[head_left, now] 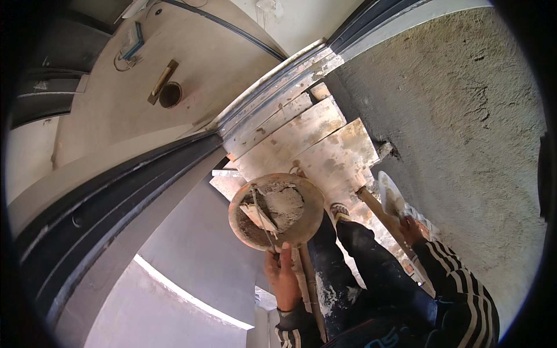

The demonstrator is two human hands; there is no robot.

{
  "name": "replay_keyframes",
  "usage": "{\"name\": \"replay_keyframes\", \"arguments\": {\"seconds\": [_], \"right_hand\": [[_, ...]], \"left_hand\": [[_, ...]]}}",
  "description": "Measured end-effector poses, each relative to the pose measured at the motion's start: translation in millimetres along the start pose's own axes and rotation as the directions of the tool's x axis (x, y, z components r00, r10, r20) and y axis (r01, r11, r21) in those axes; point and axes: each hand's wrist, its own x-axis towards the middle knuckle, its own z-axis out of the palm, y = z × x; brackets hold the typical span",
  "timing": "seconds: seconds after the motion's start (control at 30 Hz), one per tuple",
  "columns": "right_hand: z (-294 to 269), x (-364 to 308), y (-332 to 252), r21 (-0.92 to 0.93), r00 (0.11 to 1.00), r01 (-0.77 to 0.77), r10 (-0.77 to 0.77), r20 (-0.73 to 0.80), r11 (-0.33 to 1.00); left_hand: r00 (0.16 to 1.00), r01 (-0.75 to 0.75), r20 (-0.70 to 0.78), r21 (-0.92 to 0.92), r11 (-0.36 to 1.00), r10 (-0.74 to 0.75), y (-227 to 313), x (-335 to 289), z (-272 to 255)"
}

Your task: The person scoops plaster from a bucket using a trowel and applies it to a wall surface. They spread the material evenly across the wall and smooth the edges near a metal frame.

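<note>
Gripping the near rim of the mortar basin (314,200), the left hand (283,281) holds it over the boards (336,152), though whether anything props it is unclear; a loosening thumb could tip out the trowel (258,218) lying inside. The right hand (412,229) grasps a pale float (391,194) beside the rough wall (452,116), where a knock could scrape the surface.
</note>
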Motion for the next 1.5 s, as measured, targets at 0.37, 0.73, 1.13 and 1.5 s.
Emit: {"name": "replay_keyframes", "arguments": {"seconds": [0.37,0.73,1.13,1.5], "right_hand": [[49.5,317.9,-157.2,-0.418,0.976,0.179,-0.107,0.19,0.891],[95.9,426.2,-86.9,-0.218,0.998,-0.012,-0.003,-0.069,0.976],[23.0,455.2,-51.2,-0.437,0.998,0.062,-0.069,-0.001,0.897],[27.3,388.9,-107.1,-0.287,0.931,0.361,-0.358,0.065,0.887]], "left_hand": [[0.999,0.053,-0.004,-0.07,0.996,-0.054,-26.8,53.0,52.4],[0.982,0.114,-0.096,-0.4,0.909,-0.165,-109.9,126.2,122.9],[0.983,0.148,-0.034,-0.44,0.886,-0.181,-134.4,136.9,157.3],[0.989,0.081,-0.087,-0.349,0.934,-0.118,-144.9,146.4,151.0]]}}
